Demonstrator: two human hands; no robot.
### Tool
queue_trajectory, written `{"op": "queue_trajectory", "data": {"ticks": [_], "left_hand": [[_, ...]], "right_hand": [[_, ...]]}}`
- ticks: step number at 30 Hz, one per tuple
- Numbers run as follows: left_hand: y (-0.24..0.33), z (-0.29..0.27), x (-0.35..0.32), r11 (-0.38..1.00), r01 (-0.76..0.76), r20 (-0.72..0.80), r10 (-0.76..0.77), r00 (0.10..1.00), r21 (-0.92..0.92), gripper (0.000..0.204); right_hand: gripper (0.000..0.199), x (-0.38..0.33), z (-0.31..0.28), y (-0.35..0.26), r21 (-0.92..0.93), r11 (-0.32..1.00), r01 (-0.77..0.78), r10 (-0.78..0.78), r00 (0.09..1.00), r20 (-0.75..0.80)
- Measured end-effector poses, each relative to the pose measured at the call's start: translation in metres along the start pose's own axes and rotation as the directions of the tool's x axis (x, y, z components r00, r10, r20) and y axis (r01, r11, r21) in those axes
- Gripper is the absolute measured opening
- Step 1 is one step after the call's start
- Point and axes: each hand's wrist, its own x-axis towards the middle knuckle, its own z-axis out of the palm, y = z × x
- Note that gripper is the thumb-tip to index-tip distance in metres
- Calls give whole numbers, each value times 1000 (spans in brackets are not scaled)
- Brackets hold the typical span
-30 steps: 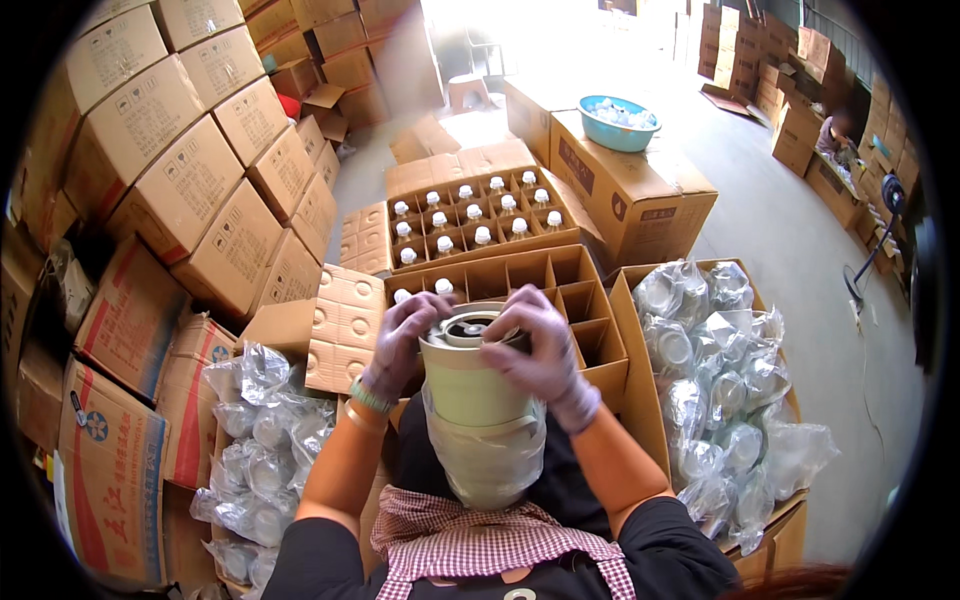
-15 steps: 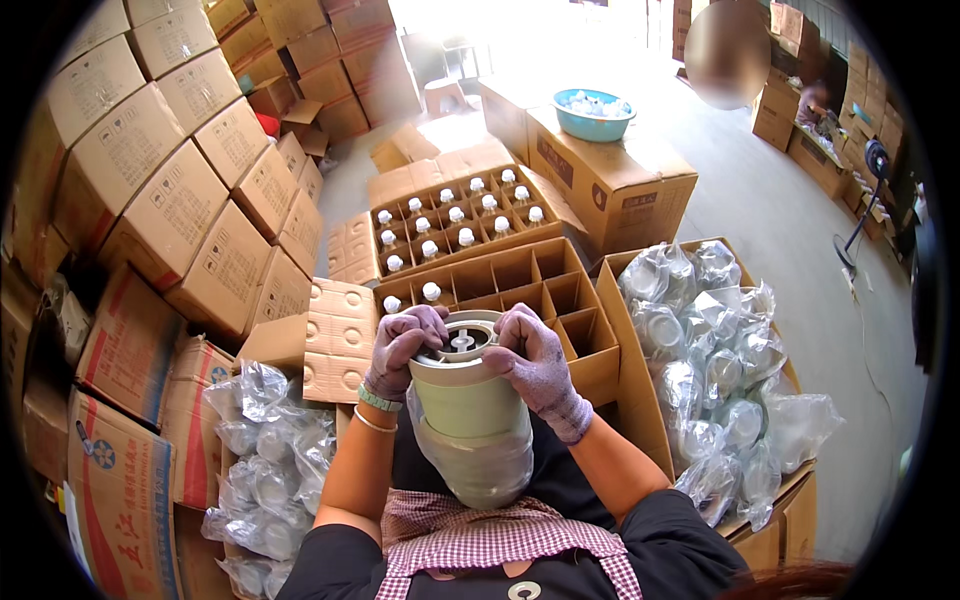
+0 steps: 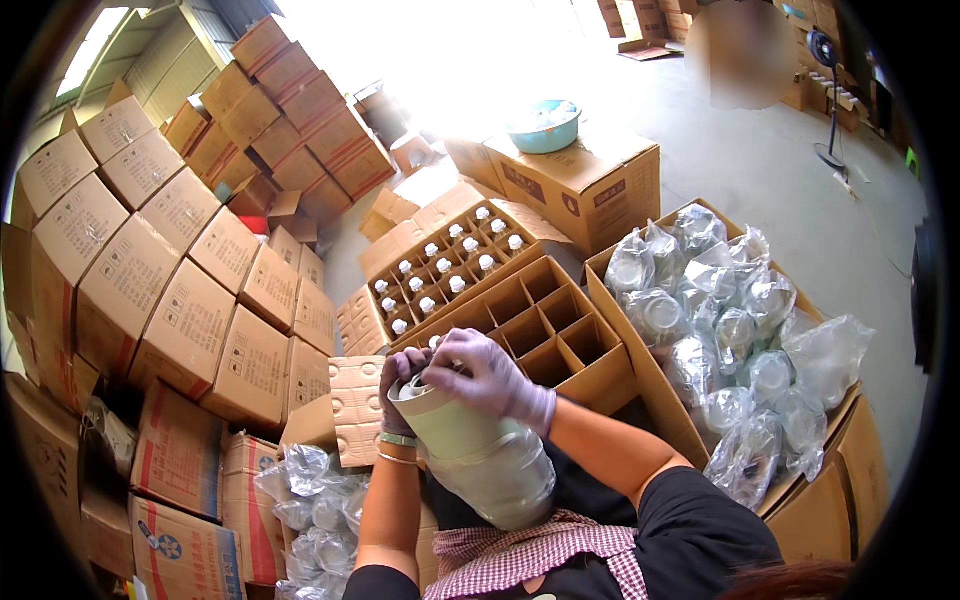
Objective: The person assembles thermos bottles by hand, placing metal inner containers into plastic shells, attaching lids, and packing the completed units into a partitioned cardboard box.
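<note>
A pale green cylindrical blender base with a clear plastic bag round its lower part leans toward my lap. My gloved left hand is closed on the left side of its upper rim. My gloved right hand bends over the top, fingers curled on the rim and partly hiding the opening; whether they pinch a small part there I cannot tell. Just beyond my hands is a divided carton with empty compartments showing. Behind it, another divided carton holds several white-capped bottles.
At right, an open carton is filled with plastic-wrapped clear containers; more wrapped pieces lie at lower left. Stacked cartons line the left. A blue basin rests on a closed carton. A fan stands far right.
My right hand has moved left from the right rim to over the top of the blender base. The base now tilts more to the left, and the view has turned.
</note>
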Motion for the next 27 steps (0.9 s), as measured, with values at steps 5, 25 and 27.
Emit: {"op": "queue_trajectory", "data": {"ticks": [5,25,27], "left_hand": [[-41,57,-5,958,43,-100,-75,992,-284,53],[-44,183,-145,134,257,-249,-74,966,957,67],[-45,180,-144,171,194,-200,20,980,966,69]], "right_hand": [[22,-13,-6,-19,-169,976,139,-151,986,-64],[33,-49,-146,-118,-610,730,307,157,794,587],[31,-40,-137,-126,-598,745,296,153,796,585]]}}
